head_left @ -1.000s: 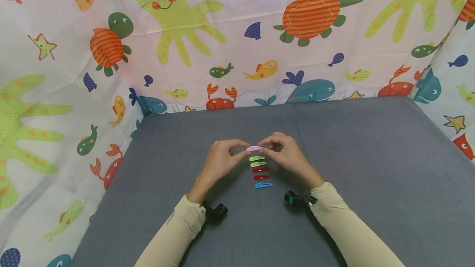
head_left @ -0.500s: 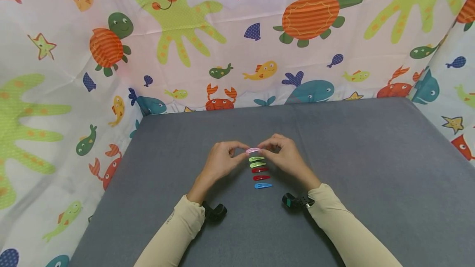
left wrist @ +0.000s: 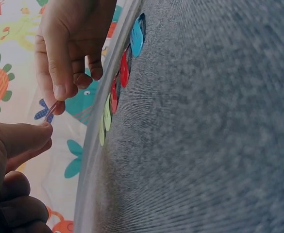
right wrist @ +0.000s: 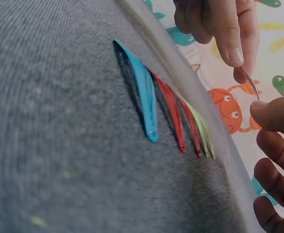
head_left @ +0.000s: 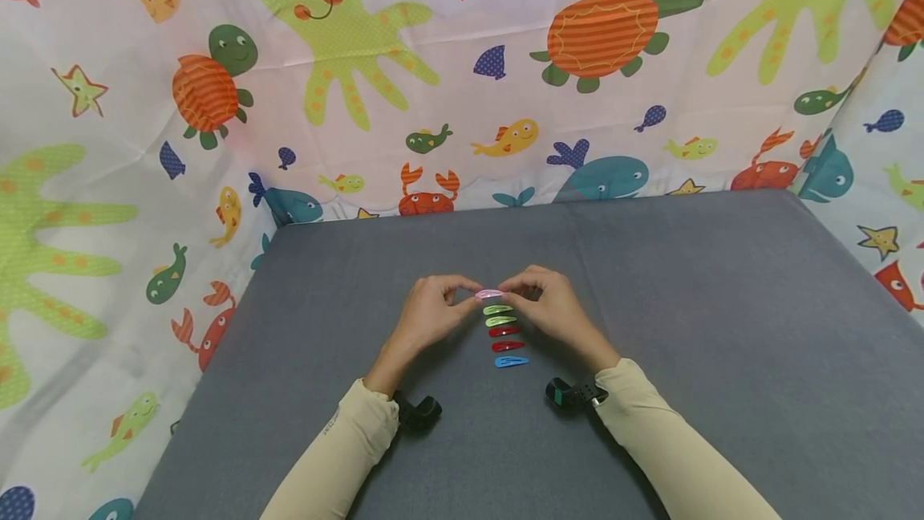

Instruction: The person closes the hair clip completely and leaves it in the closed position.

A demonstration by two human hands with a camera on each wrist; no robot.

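A pink snap hair clip (head_left: 489, 294) is held up between both hands at the far end of a column of clips. My left hand (head_left: 431, 310) pinches one end of it between thumb and forefinger. The other end is pinched by my right hand (head_left: 550, 305). In both wrist views the clip looks thin and slightly bent, raised above the cloth. Below it lie two lime-green clips (head_left: 500, 321), two red clips (head_left: 508, 346) and a blue clip (head_left: 511, 361), all flat and roughly parallel. The right wrist view shows the blue clip (right wrist: 144, 92) nearest that camera.
A grey cloth (head_left: 693, 327) covers the table. Behind it and at both sides hangs a white curtain (head_left: 390, 159) printed with sea animals. Black wrist cameras sit on the left wrist (head_left: 419, 414) and the right wrist (head_left: 570, 393).
Both hands stay at the pink clip, keeping their pinch. The right hand and the clip have shifted very slightly down and left in the head view. The lying clips keep their order.
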